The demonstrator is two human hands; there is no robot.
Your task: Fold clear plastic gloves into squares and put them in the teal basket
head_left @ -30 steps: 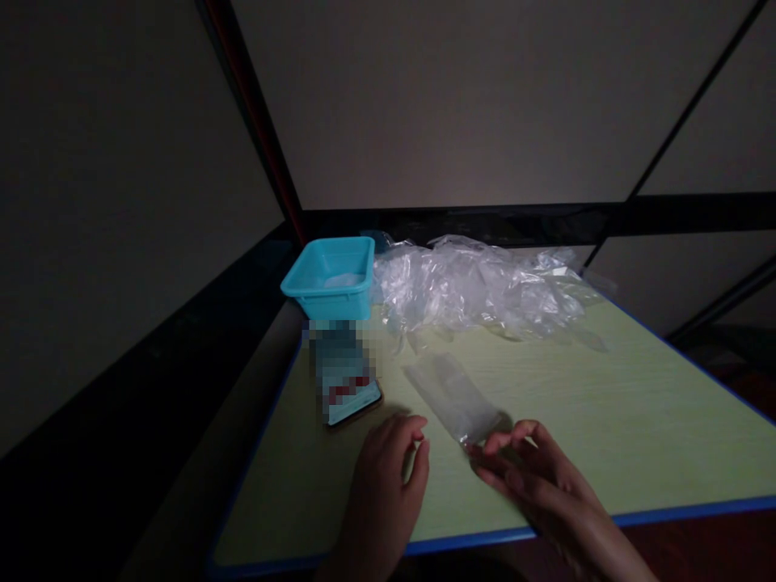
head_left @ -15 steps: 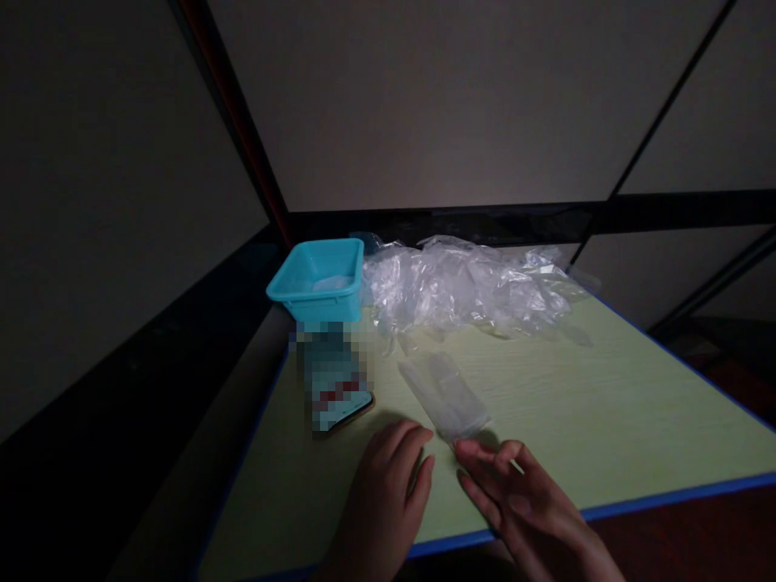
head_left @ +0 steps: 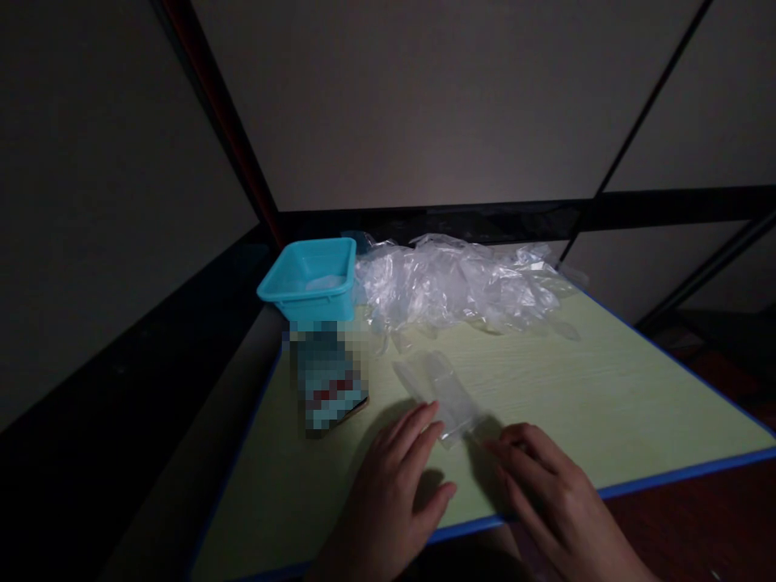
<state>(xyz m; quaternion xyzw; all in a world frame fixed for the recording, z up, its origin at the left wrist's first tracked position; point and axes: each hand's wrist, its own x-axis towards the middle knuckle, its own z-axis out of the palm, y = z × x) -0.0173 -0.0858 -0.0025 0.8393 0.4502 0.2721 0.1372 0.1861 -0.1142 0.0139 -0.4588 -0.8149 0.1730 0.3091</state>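
A flat clear plastic bag [head_left: 452, 396] lies on the pale green table [head_left: 606, 404] in front of my hands. My left hand [head_left: 397, 485] is at the bag's near left edge, its fingers apart and the fingertips by the plastic; nothing is held in it. To the right of the bag's near end is my right hand [head_left: 546, 485], with its fingers bent and drawn together. Whether anything thin lies between those fingertips is too small to tell.
A heap of crumpled clear plastic [head_left: 454, 283] stretches along the table's back. Left of it stands a turquoise basket [head_left: 315, 303] with something pale inside. A phone [head_left: 331, 388], its screen blurred, lies before the basket. A dark-striped wall rises behind.
My left hand has moved forward to the bag's near edge and spread its thumb. My right hand has shifted right, away from the bag, and turned palm down. The whole view has slid slightly.
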